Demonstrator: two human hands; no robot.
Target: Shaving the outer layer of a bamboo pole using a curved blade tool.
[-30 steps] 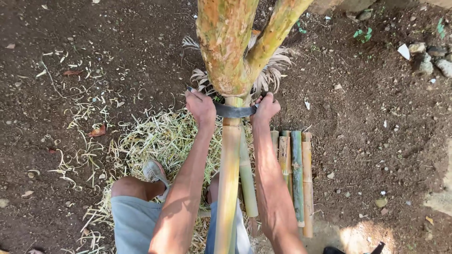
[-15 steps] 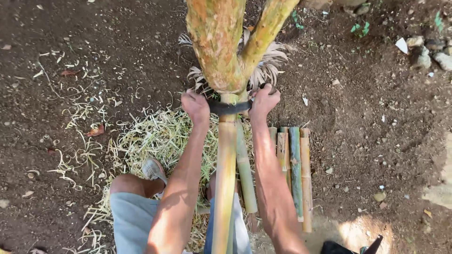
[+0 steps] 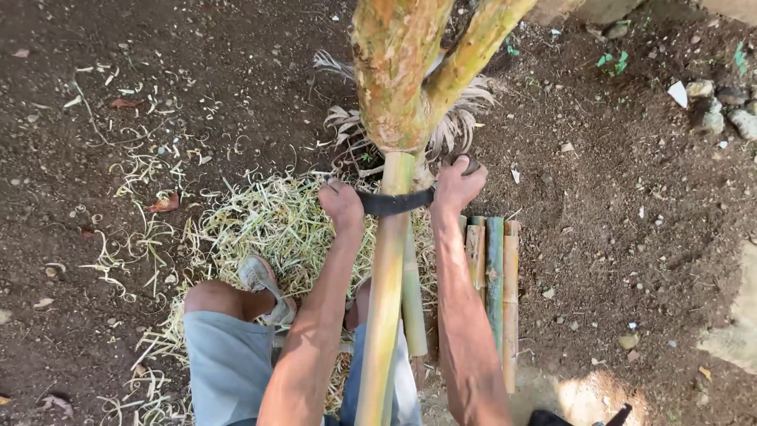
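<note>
Gripping a dark blade (image 3: 394, 203) at both ends: left hand (image 3: 341, 203) fisted on the left handle, right hand (image 3: 457, 184) closed on the right one, blade lying flat across a pale bamboo pole (image 3: 384, 292). Runs from near, between the knees, to far against a mottled tree trunk (image 3: 394, 71).

Going left to right: bare dark soil (image 3: 118, 63) with stray curls; then a thick heap of pale shavings (image 3: 268, 221) under the left forearm, a sandal (image 3: 264, 280) and grey shorts (image 3: 225, 363) near it; then pole and blade in the middle; then cut bamboo pieces (image 3: 497, 284) lying side by side just right of the right forearm, some green, some tan; then more soil, small stones (image 3: 721, 110) far right.

Judging by the heap, much scraping already done; pole below the blade looks pale and smooth, and several pieces lie finished or waiting, cannot tell which. Blade sits at the far end of the pole, just below the trunk.

No packages, labels or signs visible; only a small white scrap (image 3: 678, 93) far right on the soil.
</note>
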